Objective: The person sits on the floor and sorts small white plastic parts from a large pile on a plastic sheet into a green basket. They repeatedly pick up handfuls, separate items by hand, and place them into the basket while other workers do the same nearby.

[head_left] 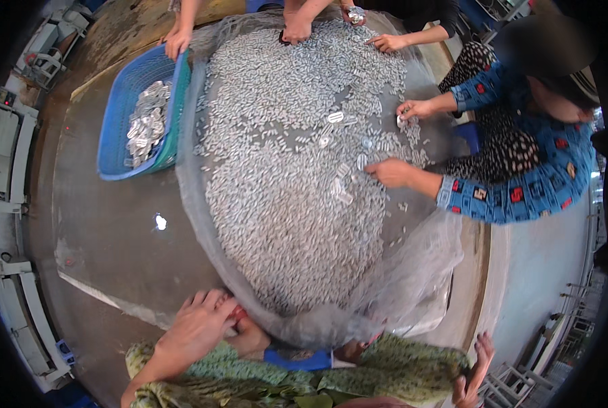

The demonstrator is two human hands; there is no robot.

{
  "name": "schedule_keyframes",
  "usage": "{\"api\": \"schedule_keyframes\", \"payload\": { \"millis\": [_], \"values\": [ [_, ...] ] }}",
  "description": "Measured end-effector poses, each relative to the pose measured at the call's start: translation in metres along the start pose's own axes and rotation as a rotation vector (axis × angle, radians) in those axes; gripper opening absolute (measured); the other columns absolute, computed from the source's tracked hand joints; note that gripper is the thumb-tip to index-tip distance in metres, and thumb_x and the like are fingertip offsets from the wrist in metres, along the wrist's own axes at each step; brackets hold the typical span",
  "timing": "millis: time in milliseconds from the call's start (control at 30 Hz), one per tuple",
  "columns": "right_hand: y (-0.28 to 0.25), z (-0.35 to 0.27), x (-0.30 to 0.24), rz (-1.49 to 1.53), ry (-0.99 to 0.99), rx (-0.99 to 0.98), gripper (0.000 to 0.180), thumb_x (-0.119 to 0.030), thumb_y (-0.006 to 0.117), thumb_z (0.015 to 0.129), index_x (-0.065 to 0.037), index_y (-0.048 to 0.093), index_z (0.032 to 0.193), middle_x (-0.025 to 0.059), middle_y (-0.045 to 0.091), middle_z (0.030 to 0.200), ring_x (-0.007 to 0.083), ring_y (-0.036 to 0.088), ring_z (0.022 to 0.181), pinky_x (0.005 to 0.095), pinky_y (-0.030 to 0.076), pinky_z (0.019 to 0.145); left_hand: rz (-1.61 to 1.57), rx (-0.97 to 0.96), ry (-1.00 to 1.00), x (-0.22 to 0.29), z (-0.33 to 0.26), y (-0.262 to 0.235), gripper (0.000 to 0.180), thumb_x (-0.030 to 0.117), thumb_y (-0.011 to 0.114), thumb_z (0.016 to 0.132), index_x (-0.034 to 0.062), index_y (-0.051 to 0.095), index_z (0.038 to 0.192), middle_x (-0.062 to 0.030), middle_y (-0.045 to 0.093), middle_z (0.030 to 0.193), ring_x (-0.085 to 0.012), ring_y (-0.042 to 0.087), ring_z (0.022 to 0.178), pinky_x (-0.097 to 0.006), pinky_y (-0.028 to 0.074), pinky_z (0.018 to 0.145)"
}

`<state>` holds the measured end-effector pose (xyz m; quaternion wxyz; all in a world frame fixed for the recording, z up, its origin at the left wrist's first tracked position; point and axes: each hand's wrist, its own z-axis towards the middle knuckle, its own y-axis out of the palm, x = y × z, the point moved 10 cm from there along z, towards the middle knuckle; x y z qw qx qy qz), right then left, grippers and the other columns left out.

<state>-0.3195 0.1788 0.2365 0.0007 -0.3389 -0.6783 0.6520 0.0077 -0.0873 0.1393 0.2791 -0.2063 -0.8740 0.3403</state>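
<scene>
My left hand point(196, 325) reaches in from the lower left and lies by the near rim of a bunched grey mesh net point(229, 272). Its fingers are stretched out, their tips against what looks like my foot point(251, 338); I see nothing held. At the lower right, beside my green patterned clothing point(413, 367), my right hand point(479, 370) is raised with its fingers apart, away from the net. Spread over the net is a wide layer of small silvery, pill-shaped pieces point(283, 238). Larger pale slotted pieces point(343, 194) lie among them right of the middle.
A blue basket point(107, 136) with shiny metal-like pieces stands at the far left, another person's hand point(177, 42) on its rim. A co-worker's hands point(392, 171) handle pieces on the right. More hands point(297, 28) work at the far edge. Machines point(8, 156) line the left.
</scene>
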Motion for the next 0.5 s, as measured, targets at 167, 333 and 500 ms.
{"api": "schedule_keyframes", "payload": {
  "millis": [167, 333, 500],
  "values": [
    [-0.003, 0.077, -0.035, -0.093, -0.142, -0.225, 0.054, -0.036, 0.043, 0.083, 0.002, 0.039, 0.121, 0.0255, 0.037, 0.125, 0.0422, 0.031, 0.118, 0.0528, 0.02, 0.099, -0.02, -0.091, -0.134, -0.028, 0.037, -0.021, 0.034, 0.02, 0.051, 0.082, 0.0078, 0.049, 0.113, -0.0137, 0.05, 0.1, -0.0326, 0.049, 0.098, -0.042, 0.041, 0.083],
    [0.005, 0.114, -0.077, -0.12, -0.284, -0.488, 0.053, -0.041, 0.043, 0.081, -0.002, 0.043, 0.116, 0.0237, 0.04, 0.12, 0.0429, 0.034, 0.114, 0.0575, 0.02, 0.096, -0.074, -0.001, -0.038, -0.019, 0.061, -0.045, 0.033, 0.015, 0.051, 0.081, 0.0059, 0.049, 0.113, -0.0158, 0.048, 0.107, -0.0324, 0.048, 0.101, -0.043, 0.039, 0.084],
    [0.017, 0.092, -0.078, -0.162, -0.453, -0.614, 0.056, -0.05, 0.037, 0.082, -0.006, 0.044, 0.114, 0.0216, 0.04, 0.118, 0.0427, 0.034, 0.112, 0.0614, 0.019, 0.094, -0.345, -0.151, -0.073, -0.014, 0.048, 0.017, 0.038, 0.018, 0.053, 0.079, 0.0071, 0.046, 0.115, -0.0156, 0.04, 0.125, -0.0336, 0.042, 0.113, -0.043, 0.036, 0.093]
  ]
}}
